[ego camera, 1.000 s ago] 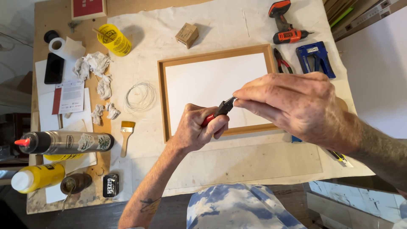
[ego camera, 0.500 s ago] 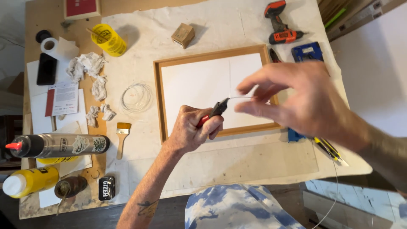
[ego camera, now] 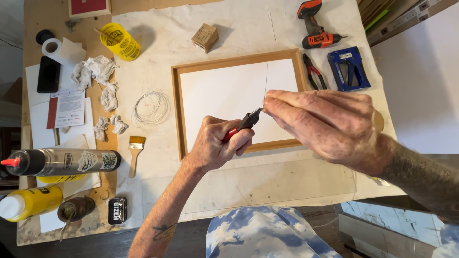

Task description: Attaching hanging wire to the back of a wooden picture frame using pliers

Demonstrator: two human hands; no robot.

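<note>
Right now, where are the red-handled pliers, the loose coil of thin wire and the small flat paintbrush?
red-handled pliers (ego camera: 248,119), head view, on the dark jaws.
loose coil of thin wire (ego camera: 137,106), head view, on the coil's left edge.
small flat paintbrush (ego camera: 136,141), head view, on the bristles.

A small brown cardboard box is set above the frame; a yellow labelled tub and a dark phone screen are placed further left.

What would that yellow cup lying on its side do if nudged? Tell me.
The yellow cup lies on its side on the paper-covered table, so it would probably roll in a curve. It looks like thin plastic, so likely light. The stick in its mouth might slip out.
</note>
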